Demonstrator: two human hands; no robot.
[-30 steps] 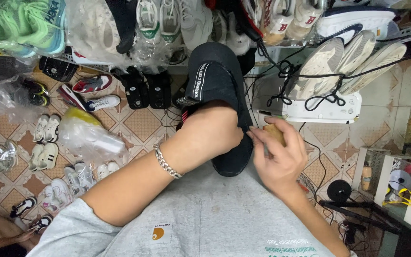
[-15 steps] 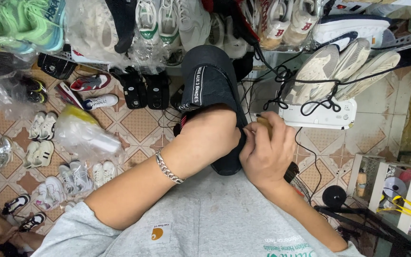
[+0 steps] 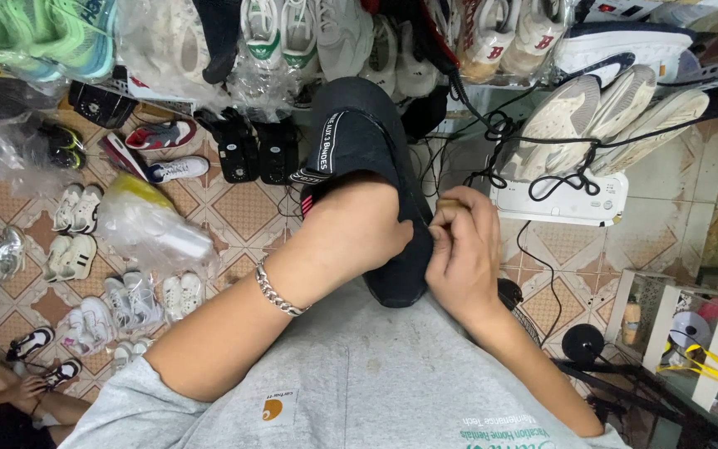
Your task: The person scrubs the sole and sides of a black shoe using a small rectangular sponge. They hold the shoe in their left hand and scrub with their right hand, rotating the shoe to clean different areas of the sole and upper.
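Since the earlier frame the right hand (image 3: 463,249) has slid closer along the black shoe (image 3: 376,158), which sits at frame centre above the lap; its grip is closed on a small wooden brush (image 3: 446,204); the left hand (image 3: 359,229) is inside the shoe, its grip hidden, so I cannot tell; the shoe looks light and soft, best supported from within; cables (image 3: 533,179) and pale sneakers (image 3: 608,108) crowd the upper right.
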